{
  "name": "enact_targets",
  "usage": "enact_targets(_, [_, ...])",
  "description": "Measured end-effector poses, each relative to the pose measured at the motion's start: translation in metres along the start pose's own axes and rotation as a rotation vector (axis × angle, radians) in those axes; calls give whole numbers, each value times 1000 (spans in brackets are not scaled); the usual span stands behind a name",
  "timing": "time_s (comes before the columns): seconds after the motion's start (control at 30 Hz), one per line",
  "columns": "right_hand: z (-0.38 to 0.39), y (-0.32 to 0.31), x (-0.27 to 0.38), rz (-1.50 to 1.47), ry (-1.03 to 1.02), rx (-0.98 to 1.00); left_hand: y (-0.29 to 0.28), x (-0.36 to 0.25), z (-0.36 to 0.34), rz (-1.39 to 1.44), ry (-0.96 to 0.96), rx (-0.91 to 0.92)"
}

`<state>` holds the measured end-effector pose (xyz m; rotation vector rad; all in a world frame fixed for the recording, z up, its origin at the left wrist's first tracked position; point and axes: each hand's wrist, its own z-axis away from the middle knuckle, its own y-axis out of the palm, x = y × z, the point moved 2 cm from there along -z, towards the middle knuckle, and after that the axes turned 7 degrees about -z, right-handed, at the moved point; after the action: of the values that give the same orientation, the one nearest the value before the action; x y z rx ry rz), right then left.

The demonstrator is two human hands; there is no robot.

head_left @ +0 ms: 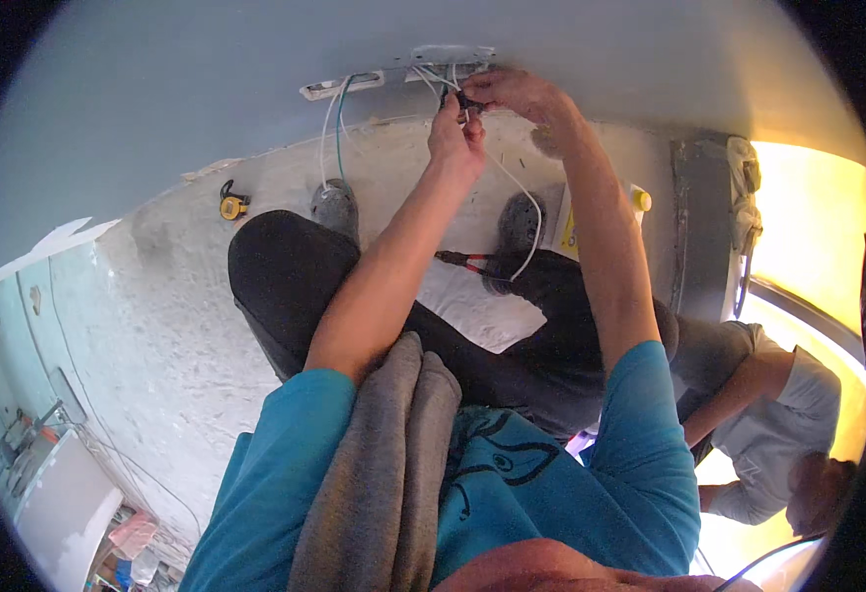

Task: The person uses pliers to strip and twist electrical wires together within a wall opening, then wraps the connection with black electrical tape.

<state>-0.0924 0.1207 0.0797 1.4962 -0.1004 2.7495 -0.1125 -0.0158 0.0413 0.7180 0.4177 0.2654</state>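
Observation:
Both of my hands meet at the wall, just below an opening with several white and green wires [433, 79] coming out. My left hand [457, 138] is closed, its fingertips around a small black piece [467, 102] whose kind I cannot make out. From the right, my right hand [520, 94] pinches at the same spot, its fingertips against the black piece and the wires. A long white cable [525, 192] hangs from there and curves down past my foot. What lies between the fingertips is mostly hidden.
A second wall opening [344, 86] with white and green wires sits to the left. On the floor are a yellow tape measure [233, 203], red-handled pliers [474, 262] between my legs and a yellow-capped container [640, 201]. Another person [768, 424] bends over at the right.

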Motion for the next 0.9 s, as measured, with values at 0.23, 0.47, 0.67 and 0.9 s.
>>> enact_targets(0.23, [-7, 20, -10, -259, -45, 22, -21, -9, -4, 27, 83, 256])
enact_targets(0.47, [7, 4, -27, -215, -170, -200, 2, 7, 11, 60, 67, 102])
enact_targets(0.67, [45, 56, 50, 702, -318, -700, -6, 8, -6, 101, 122, 72])
enact_targets(0.9, [-16, 63, 52, 1420, -192, -196, -12, 34, -31, -598, 605, 162])
